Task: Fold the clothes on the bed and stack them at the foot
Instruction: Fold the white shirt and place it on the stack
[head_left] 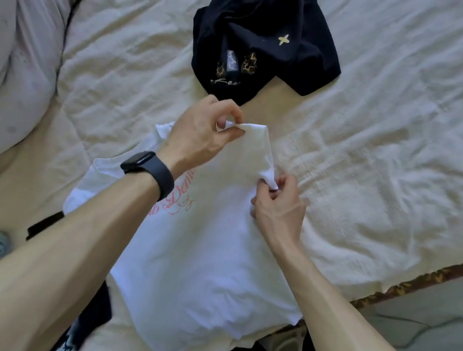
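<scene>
both hands (200,132) pinching white shirt (213,250), black shirt (261,36) beyond

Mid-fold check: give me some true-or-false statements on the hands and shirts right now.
1. The left hand and the right hand both pinch the white cotton T-shirt with pink lettering. True.
2. The right wrist wears a watch. False: the black band wristwatch is on the left wrist.
3. The black fabric T-shirt with a gold star lies on the cream wrinkled bedspread, beyond the white one. True.
4. The black T-shirt is neatly folded. False: it lies crumpled.
</scene>
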Demonstrator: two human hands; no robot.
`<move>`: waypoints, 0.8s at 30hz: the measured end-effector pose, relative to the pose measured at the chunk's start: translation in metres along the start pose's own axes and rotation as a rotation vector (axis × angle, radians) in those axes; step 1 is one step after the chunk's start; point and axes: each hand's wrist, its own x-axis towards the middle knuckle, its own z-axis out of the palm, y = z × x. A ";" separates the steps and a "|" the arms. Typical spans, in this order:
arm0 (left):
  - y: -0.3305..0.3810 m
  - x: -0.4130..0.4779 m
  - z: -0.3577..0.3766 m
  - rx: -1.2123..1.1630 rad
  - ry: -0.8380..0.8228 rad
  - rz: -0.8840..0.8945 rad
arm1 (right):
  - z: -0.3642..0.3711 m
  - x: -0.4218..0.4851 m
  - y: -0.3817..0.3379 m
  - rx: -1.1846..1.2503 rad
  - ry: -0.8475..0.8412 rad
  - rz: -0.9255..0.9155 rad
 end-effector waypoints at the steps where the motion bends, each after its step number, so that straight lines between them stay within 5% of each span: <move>1: 0.001 -0.007 0.001 -0.052 0.037 -0.015 | 0.000 -0.001 0.000 0.080 0.002 -0.011; 6: -0.006 -0.068 0.008 -0.169 0.191 -0.121 | -0.004 -0.012 0.021 -0.101 0.047 -0.411; 9: -0.064 -0.162 -0.012 0.031 0.101 -0.282 | 0.025 -0.071 0.040 -0.497 -0.135 -0.569; 12: -0.088 -0.180 -0.001 0.179 -0.119 -0.481 | 0.017 -0.080 0.047 -0.557 -0.198 -0.375; 16: -0.076 -0.141 -0.006 -0.096 0.193 -0.567 | 0.015 -0.074 0.028 -0.116 -0.245 0.227; 24: -0.059 -0.059 -0.015 -0.234 0.085 -0.658 | 0.042 -0.046 -0.002 0.469 -0.122 0.564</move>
